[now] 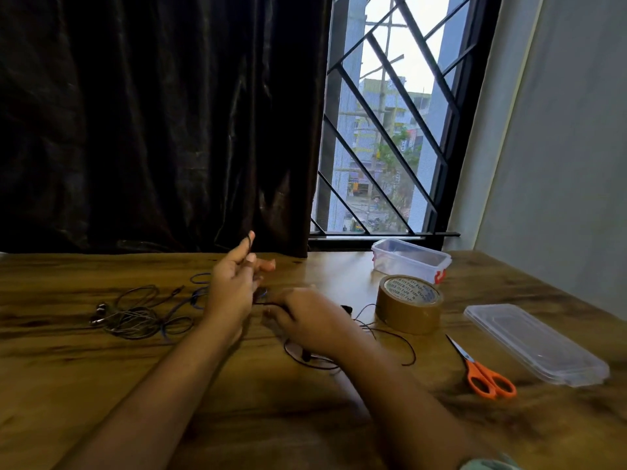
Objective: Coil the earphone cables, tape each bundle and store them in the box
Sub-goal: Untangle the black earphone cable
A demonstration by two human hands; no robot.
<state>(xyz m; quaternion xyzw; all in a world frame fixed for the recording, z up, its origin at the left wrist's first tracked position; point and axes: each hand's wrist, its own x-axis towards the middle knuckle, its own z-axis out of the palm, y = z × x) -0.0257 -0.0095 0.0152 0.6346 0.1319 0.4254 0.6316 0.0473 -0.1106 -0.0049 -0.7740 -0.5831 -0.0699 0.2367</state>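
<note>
Box (407, 268) one, tape (407, 312) one, scissors (483, 373) one

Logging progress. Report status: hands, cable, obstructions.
Left hand and right hand grip the black earphone cable, loop over left fingers. Box open, nothing stored yet. Tape roll and scissors right of the hands, not blocking.

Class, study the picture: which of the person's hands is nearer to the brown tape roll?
Right. The right hand grips the black cable just left of the tape roll; the left hand, raised with cable over a finger, is farther left.
</note>
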